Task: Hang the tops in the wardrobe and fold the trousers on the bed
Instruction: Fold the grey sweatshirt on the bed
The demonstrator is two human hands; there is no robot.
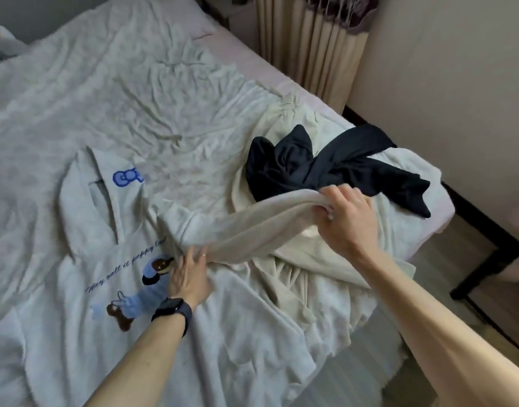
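Head view shows the grey top (pixel 105 245) flat on the near bed (pixel 105 98), right hand (pixel 346 221) gripping its lifted sleeve (pixel 252 227), left hand (pixel 190 277) pressing flat beside it, and a hard tug could bunch the top or knock the black clothes (pixel 311 168) off.

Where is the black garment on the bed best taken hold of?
The black garment is bunched and twisted in the middle, but one long end trails flat toward the right corner of the bed. Pinching that free end, coming in from the right, is probably easiest.
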